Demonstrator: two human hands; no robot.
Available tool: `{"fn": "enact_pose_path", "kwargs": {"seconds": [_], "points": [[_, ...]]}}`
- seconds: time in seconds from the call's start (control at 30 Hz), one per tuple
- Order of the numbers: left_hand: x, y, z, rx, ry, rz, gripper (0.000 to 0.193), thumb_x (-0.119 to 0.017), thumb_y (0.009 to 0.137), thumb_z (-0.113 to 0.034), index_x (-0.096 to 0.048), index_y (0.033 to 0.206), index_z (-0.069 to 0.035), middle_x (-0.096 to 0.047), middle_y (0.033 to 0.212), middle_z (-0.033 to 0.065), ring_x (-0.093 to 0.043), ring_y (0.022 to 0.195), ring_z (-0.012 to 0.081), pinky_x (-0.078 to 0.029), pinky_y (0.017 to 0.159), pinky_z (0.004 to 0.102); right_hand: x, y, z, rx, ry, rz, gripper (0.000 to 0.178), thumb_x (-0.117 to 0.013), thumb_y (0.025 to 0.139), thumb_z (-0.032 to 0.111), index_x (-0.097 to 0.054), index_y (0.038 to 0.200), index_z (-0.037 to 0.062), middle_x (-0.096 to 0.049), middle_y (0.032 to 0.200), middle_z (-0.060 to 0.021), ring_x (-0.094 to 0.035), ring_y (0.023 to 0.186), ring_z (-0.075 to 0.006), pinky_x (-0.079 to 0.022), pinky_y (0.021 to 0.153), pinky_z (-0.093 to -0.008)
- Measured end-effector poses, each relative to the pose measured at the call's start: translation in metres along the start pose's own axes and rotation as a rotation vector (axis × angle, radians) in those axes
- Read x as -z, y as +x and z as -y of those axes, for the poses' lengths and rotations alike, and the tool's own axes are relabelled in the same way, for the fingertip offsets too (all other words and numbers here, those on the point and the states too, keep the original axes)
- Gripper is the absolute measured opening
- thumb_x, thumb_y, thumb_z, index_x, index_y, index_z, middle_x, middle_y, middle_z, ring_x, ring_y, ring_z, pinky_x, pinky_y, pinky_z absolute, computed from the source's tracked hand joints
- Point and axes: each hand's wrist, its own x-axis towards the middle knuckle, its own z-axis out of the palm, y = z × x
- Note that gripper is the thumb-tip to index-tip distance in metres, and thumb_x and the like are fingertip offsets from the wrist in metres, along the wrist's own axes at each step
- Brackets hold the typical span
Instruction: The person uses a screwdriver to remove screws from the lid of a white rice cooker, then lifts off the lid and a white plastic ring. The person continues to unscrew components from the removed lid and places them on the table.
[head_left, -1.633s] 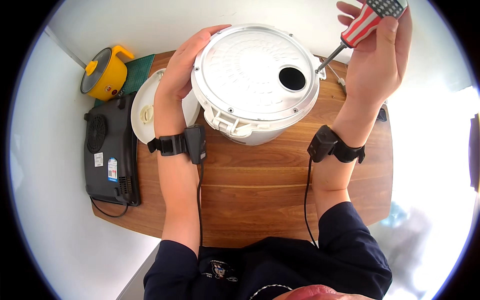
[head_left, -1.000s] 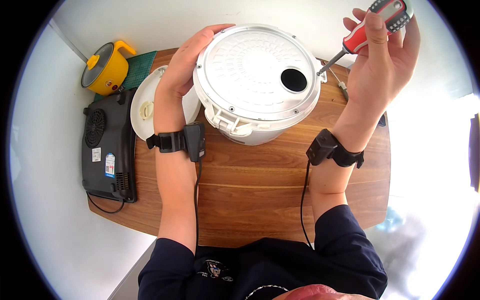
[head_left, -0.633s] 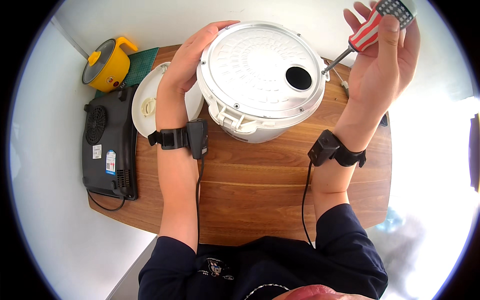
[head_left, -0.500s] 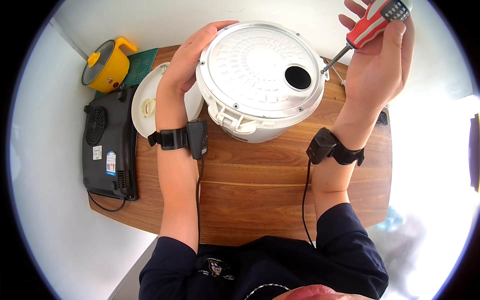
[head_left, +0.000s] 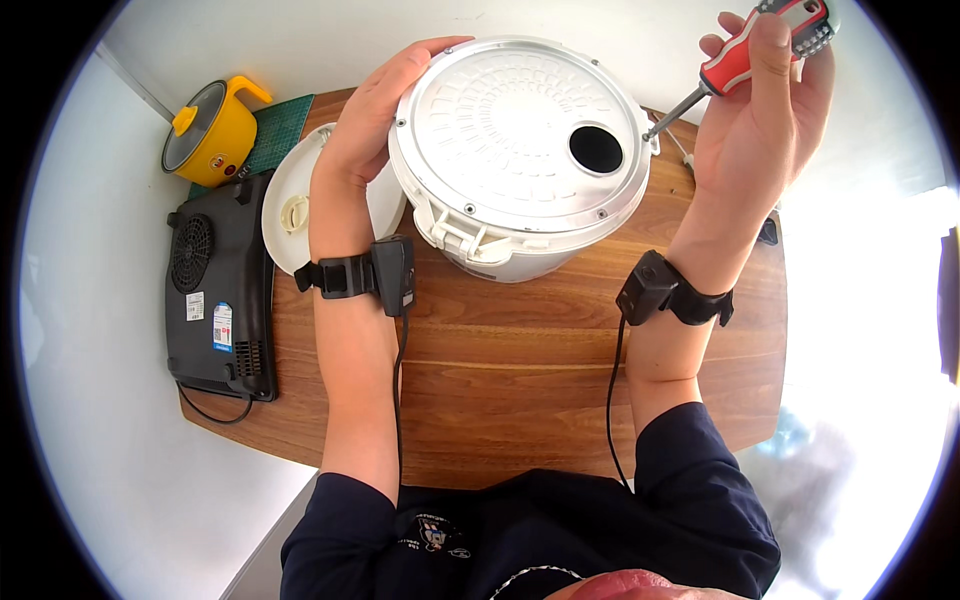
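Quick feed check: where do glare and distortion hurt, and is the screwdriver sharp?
Head view: far right washed out white; corners go black, and the table looks bowed. Head view, middle: soft sheen on the lid, yet its front screws are distinct. Head view, upper right: the screwdriver shows no strong blur, but its tip is too small to judge.

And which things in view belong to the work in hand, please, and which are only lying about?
In use:
screwdriver, in the right hand, tip at container's rim
white container with metal top, left hand against its side

Lying about:
yellow pot
green mat
black appliance
white round piece (perhaps related; I cannot tell)
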Motion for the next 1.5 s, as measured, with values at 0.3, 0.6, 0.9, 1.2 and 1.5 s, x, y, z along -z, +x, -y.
{"fn": "enact_pose_path", "kwargs": {"seconds": [0.3,0.6,0.9,1.2,1.5], "points": [[0.0,-0.001,0.0,0.014,-0.019,-0.005,0.057,-0.049,0.103,-0.047,-0.064,0.14,-0.006,-0.069,0.13,0.0146,-0.068,0.117,0.022,-0.056,0.096,0.0311,-0.021,-0.001,0.007,-0.092,-0.024,-0.062,0.047,-0.058,0.107,0.029,-0.051,0.142,-0.0016,-0.067,0.104,-0.0107,-0.066,0.093,-0.016,-0.055,0.078,-0.0272],[0.004,-0.005,-0.001,0.0,-0.006,-0.008,0.056,-0.049,0.103,-0.046,-0.064,0.139,-0.005,-0.069,0.13,0.0143,-0.068,0.118,0.0213,-0.055,0.098,0.0315,-0.003,-0.004,-0.006,-0.024,0.047,0.082,0.043,-0.068,0.101,0.018,-0.053,0.136,-0.0036,-0.068,0.105,-0.0109,-0.068,0.1,-0.0192,-0.056,0.082,-0.0285],[0.003,0.0,0.002,-0.014,-0.032,0.016,0.057,-0.05,0.103,-0.046,-0.064,0.139,-0.005,-0.069,0.13,0.0143,-0.067,0.118,0.0209,-0.055,0.098,0.0311,-0.009,-0.003,0.002,-0.131,0.034,0.026,0.043,-0.06,0.106,0.024,-0.052,0.136,-0.0053,-0.068,0.106,-0.014,-0.07,0.097,-0.0227,-0.057,0.086,-0.0314],[0.005,-0.003,0.003,-0.012,-0.039,0.001,0.057,-0.05,0.103,-0.047,-0.065,0.138,-0.005,-0.069,0.13,0.0148,-0.068,0.118,0.022,-0.055,0.097,0.0308,-0.02,-0.009,0.005,-0.188,0.15,0.009,0.038,-0.053,0.109,0.027,-0.056,0.129,-0.0052,-0.069,0.106,-0.0151,-0.068,0.088,-0.0208,-0.055,0.08,-0.0308],[0.004,-0.002,0.003,-0.024,-0.02,0.023,0.056,-0.049,0.104,-0.044,-0.063,0.139,-0.003,-0.068,0.131,0.0152,-0.068,0.117,0.0225,-0.055,0.097,0.0317,-0.004,-0.005,0.003,-0.168,0.237,0.128,0.048,-0.056,0.108,0.031,-0.05,0.137,-0.0069,-0.064,0.099,-0.0087,-0.065,0.089,-0.018,-0.053,0.079,-0.0302]]}}
